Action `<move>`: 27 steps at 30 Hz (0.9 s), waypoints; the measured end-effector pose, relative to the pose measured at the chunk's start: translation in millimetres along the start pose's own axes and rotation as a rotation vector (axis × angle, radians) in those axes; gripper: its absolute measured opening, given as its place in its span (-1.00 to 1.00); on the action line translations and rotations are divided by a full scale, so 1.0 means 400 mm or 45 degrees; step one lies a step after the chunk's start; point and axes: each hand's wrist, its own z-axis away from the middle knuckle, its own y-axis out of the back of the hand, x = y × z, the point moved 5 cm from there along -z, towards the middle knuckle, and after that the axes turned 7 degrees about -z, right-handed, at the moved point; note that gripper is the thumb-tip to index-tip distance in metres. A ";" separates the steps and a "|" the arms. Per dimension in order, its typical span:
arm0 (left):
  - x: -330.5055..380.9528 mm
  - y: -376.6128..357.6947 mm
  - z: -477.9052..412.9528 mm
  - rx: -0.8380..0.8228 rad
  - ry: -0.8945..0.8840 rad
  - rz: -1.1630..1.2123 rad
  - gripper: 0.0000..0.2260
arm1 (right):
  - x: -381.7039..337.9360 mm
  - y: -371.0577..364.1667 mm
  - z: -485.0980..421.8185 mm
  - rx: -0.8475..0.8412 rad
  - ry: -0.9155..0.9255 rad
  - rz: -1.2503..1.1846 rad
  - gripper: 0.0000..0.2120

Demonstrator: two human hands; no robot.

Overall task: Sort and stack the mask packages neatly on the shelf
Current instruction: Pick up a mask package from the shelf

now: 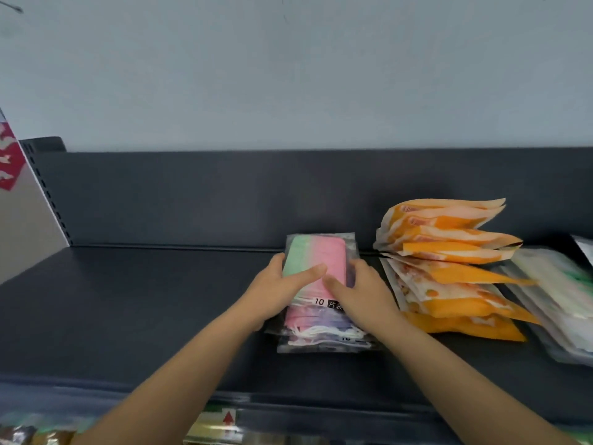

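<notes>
A clear package of green-to-pink masks [321,252] lies on top of a small stack of similar pastel mask packages [321,335] in the middle of the dark shelf [128,300]. My left hand [282,290] grips the top package's left edge, thumb across its face. My right hand [362,290] holds its right edge, thumb on top. To the right stands a loose pile of orange and white packages [449,268], some fanned upward. Further right lie clear packages of pale green and white masks [558,293].
The shelf's dark back panel [192,200] rises behind the stacks. Its left half is bare, bounded by a grey side wall [22,226]. Below the front edge, a lower shelf shows a price tag with a red arrow [227,419] and other goods.
</notes>
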 end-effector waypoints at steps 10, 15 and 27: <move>-0.132 0.245 0.019 -0.035 -0.050 -0.024 -0.21 | -0.189 -0.212 0.026 0.009 -0.008 -0.083 -0.55; -0.250 0.462 0.032 -0.004 -0.052 -0.054 -0.23 | -0.343 -0.407 0.048 0.019 0.011 -0.165 -0.60; -0.432 0.754 0.017 0.085 -0.046 -0.004 -0.37 | -0.543 -0.689 0.029 -0.020 0.083 -0.179 -0.60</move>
